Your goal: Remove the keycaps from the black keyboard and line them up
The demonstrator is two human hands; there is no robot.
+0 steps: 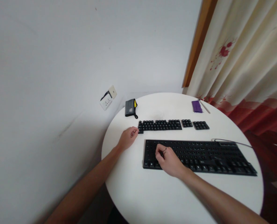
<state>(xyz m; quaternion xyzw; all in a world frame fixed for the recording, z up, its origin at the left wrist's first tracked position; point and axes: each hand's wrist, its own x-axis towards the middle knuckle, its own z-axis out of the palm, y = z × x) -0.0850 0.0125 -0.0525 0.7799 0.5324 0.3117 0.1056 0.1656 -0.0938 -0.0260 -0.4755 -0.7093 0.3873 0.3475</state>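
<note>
Above the left part of a black keyboard point(199, 157), my right hand point(170, 160) is closed in a pinch. Whatever its fingertips hold, if anything, is hidden. The left end of the board looks dark and bare of printed keys in its upper rows, while keys show along the front row. My left hand point(128, 137) is closed, its fingertips at a small black keycap point(140, 132) at the lower left corner of a laid-out block of black keycaps point(160, 125). To the right lie two smaller groups of keycaps, one point(187, 123) beside the other point(201, 125).
The round white table point(133, 186) stands against a wall with a socket point(106, 102). A grey pouch point(130, 108) lies at the back left. At the back right are a purple cloth point(196, 106) and a thin pale stick point(204, 106). A cable point(234, 142) runs off the right edge near the curtain point(250, 62).
</note>
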